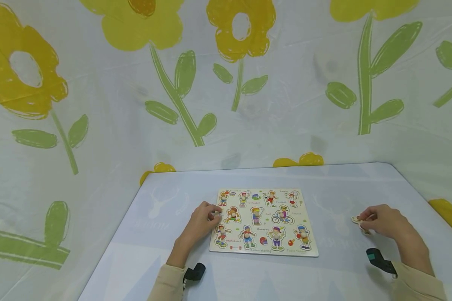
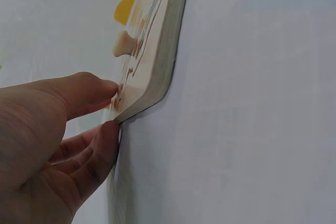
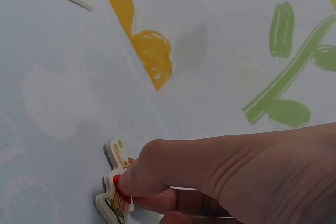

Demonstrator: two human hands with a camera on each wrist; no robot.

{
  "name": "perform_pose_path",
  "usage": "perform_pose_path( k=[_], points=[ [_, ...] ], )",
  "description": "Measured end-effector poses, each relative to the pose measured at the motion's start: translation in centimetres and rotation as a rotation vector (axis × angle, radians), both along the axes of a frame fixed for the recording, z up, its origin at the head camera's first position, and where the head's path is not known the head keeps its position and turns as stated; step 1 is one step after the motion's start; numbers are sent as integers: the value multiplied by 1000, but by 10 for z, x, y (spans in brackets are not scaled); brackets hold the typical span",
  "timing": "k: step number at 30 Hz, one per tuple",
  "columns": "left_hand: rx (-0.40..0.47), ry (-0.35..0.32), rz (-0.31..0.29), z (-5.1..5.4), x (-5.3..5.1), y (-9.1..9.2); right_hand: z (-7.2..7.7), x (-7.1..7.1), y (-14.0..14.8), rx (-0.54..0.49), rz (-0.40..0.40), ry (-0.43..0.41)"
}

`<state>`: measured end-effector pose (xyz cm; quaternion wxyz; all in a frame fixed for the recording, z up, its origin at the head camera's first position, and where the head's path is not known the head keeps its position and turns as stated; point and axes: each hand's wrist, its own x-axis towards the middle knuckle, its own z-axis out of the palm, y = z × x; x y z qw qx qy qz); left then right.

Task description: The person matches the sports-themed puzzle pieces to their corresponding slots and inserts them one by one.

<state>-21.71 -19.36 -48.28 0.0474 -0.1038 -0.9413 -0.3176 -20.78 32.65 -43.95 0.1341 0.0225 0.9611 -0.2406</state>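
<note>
A wooden peg puzzle board (image 1: pixel 245 229) with sports-figure pieces lies flat near the table's middle. My left hand (image 1: pixel 204 219) is at its left edge. In the left wrist view the thumb (image 2: pixel 100 90) rests on the board's top face and a fingertip (image 2: pixel 109 135) meets its side, pinching the edge. Far to the right of the board, my right hand (image 1: pixel 386 221) pinches a loose figure-shaped puzzle piece (image 1: pixel 355 219). The right wrist view shows this piece (image 3: pixel 111 211) with red and green print, at or just above the tabletop; the thumb and fingers cover part of it.
The pale table (image 1: pixel 165 234) has its back edge against a curtain (image 1: pixel 286 104) printed with yellow flowers. Round knobs, such as this peg (image 2: pixel 124 43), stick up from the board's pieces. A black wrist camera (image 1: pixel 195 272) sits at the left cuff, another (image 1: pixel 379 260) at the right.
</note>
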Motion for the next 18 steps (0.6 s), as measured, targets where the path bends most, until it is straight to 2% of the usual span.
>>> perform_pose_path(
  k=[18],
  points=[
    [0, 1, -18, 2, 1, -1, -2, -3, -24, 8, 33, 147]
  ],
)
